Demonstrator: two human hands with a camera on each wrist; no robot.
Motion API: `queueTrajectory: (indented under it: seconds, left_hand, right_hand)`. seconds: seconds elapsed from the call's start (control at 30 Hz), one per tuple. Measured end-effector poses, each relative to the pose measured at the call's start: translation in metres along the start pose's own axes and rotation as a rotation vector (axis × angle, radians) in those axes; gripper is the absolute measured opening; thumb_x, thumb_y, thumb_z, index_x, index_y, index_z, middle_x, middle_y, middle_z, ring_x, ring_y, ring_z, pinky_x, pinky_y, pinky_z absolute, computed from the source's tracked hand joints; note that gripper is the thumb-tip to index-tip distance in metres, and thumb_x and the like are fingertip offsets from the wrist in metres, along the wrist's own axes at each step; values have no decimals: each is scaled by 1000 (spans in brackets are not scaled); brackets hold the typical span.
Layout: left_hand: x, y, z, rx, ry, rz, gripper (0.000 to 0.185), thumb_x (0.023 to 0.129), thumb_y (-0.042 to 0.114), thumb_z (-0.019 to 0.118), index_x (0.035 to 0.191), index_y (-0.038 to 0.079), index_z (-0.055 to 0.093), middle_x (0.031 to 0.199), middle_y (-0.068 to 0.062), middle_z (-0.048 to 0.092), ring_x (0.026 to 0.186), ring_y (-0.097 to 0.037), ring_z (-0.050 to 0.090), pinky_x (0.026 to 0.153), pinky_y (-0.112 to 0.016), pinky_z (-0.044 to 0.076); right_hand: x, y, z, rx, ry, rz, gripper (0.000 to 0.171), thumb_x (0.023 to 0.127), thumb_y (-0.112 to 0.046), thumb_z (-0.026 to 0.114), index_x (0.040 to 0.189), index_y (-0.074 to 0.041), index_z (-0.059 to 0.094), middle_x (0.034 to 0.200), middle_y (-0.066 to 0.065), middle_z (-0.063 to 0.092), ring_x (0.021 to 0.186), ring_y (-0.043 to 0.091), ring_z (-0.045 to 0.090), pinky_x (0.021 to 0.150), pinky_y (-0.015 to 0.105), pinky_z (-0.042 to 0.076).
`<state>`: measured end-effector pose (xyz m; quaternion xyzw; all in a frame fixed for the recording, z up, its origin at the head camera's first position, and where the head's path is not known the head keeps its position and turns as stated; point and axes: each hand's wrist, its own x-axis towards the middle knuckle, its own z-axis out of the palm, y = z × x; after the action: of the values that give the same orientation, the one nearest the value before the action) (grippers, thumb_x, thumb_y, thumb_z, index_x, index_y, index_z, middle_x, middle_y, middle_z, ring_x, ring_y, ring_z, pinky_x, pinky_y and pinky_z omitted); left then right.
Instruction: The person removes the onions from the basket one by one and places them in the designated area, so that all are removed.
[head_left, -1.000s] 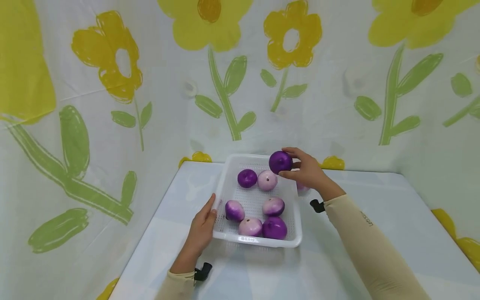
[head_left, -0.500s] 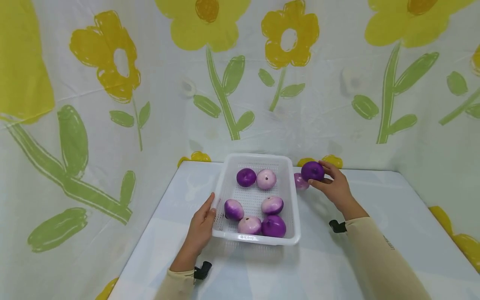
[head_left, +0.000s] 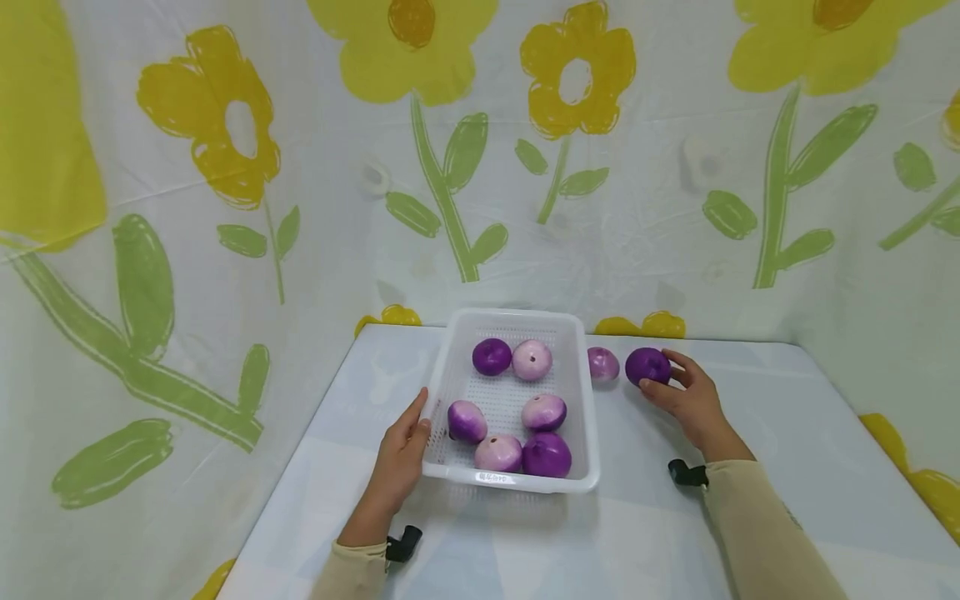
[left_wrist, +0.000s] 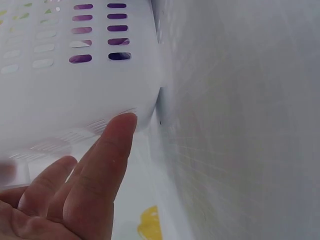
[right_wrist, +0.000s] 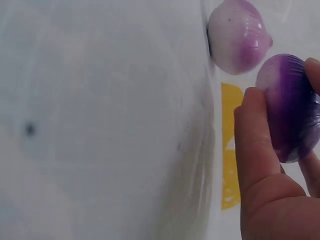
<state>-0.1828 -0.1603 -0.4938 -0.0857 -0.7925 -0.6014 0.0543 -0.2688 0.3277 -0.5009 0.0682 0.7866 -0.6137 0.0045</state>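
Note:
A white perforated basket (head_left: 582, 417) stands mid-table with several purple and pale onions in it. My left hand (head_left: 401, 454) lies with straight fingers against the basket's left wall (left_wrist: 75, 95), fingertips (left_wrist: 122, 125) touching it. To the right of the basket my right hand (head_left: 686, 396) holds a dark purple onion (head_left: 647, 365) (right_wrist: 292, 107) down on the table, thumb and fingers (right_wrist: 252, 130) round it. A paler onion (head_left: 602, 363) (right_wrist: 236, 35) lies on the table between it and the basket.
The white table (head_left: 750, 517) ends at a flowered cloth backdrop (head_left: 480, 167) behind and on both sides. A table edge (head_left: 300, 450) runs close to my left hand.
My right hand carried the dark purple onion from above the basket's far right corner out to the right and lowered it onto the table beside the pale onion. The left hand stayed put.

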Motion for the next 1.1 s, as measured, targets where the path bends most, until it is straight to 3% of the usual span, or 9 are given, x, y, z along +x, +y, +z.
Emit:
queueTrajectory:
  seconds: [0.07, 0.17, 0.47, 0.57, 0.77, 1.1]
  left_hand:
    - [-1, -1, -1, 2, -2, 1, 52, 115, 18, 46, 166, 12, 35, 171, -4, 30, 154, -25, 29, 122, -51, 27]
    - [-1, -2, -3, 10, 2, -4, 52, 115, 18, 46, 166, 13, 35, 170, -3, 31, 154, -24, 30, 122, -51, 27]
    - [-1, -2, -6, 15, 20, -8, 53, 114, 14, 46, 166, 10, 35, 171, -4, 30, 154, -24, 29, 121, -49, 28]
    - [-1, -2, -6, 11, 17, -4, 53, 114, 14, 47, 165, 9, 34, 171, -6, 30, 154, -24, 29, 121, -49, 28]
    - [1, -4, -7, 7, 15, 9, 53, 114, 16, 47, 165, 10, 34, 171, -5, 30, 154, -23, 29, 121, -47, 28]
    - [1, -3, 1, -16, 1, -5, 53, 115, 17, 46, 166, 11, 34, 172, -7, 28, 156, -26, 26, 122, -51, 26]
  right_hand:
    - [1, 3, 1, 38, -7, 2, 104, 91, -29, 87, 170, -20, 21, 168, 29, 25, 149, 46, 30, 90, 22, 56]
    - [3, 5, 3, 97, -27, 11, 103, 92, -25, 86, 170, -18, 21, 167, 29, 25, 148, 46, 32, 89, 23, 57]
    - [14, 5, 8, 26, -103, 5, 102, 92, -29, 86, 170, -18, 21, 168, 29, 24, 149, 48, 32, 92, 24, 56]
    - [15, 6, 9, -29, -105, -5, 101, 93, -32, 85, 170, -18, 21, 167, 29, 26, 150, 48, 31, 99, 30, 54]
    - [16, 5, 14, -154, -62, -41, 100, 93, -43, 83, 170, -20, 23, 166, 29, 31, 147, 50, 36, 114, 60, 39]
    - [8, 12, 3, -259, -37, -39, 103, 92, -53, 80, 170, -17, 22, 164, 32, 30, 143, 54, 41, 111, 67, 39]
